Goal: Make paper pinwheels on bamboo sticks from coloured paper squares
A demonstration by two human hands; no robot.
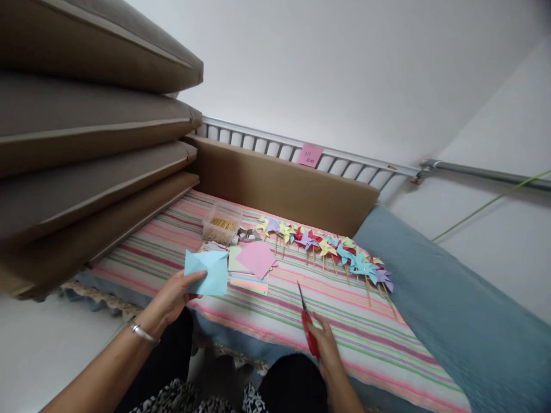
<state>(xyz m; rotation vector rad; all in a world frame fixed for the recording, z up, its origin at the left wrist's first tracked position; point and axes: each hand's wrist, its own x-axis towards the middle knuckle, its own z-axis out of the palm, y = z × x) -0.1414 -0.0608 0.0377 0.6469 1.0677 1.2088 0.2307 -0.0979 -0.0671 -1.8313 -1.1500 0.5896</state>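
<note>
My left hand (181,294) pinches a light blue square of paper (210,269) at its lower left edge; slits or creases show near its top corners. Over the front of the striped cloth, my right hand (325,341) is closed around the red handles of a pair of scissors (309,330), whose blades point away from me and look nearly together. Just beyond the blue sheet lies a stack of coloured paper squares (257,259), pink on top. A row of finished paper pinwheels (327,248) on wooden sticks runs to the right.
Behind the paper stands a clear plastic box (222,223) of thin sticks, with small metallic bits beside it. Thick cushions (103,126) are piled at left. A brown board (275,178) and a radiator with a pink note (310,155) line the wall. Blue fabric (430,292) covers the right side.
</note>
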